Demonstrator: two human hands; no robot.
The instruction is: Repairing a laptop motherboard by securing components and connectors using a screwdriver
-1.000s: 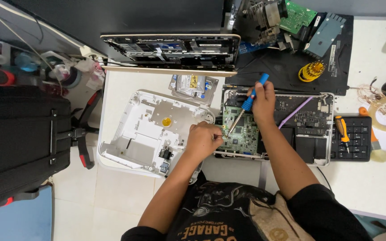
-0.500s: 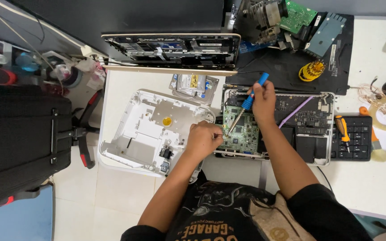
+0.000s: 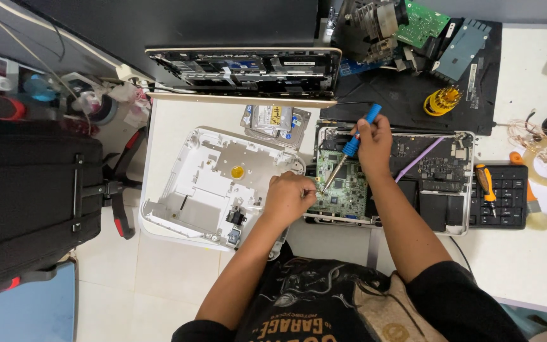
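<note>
My right hand (image 3: 373,142) grips a blue-handled screwdriver (image 3: 353,140), its tip down on a green circuit board (image 3: 342,190). The board lies over an opened laptop base (image 3: 435,174) on the white table. My left hand (image 3: 289,196) is closed at the board's left edge, close to the screwdriver tip; what its fingers pinch is hidden. A white plastic casing (image 3: 213,183) with a metal plate lies just left of that hand.
A second opened laptop (image 3: 242,69) stands at the back, with a hard drive (image 3: 275,119) in front of it. A black mat (image 3: 413,95) holds parts and a yellow bit holder (image 3: 442,100). At right are a black keyboard (image 3: 504,202) and orange-handled tool (image 3: 485,180). A black chair (image 3: 26,196) stands at left.
</note>
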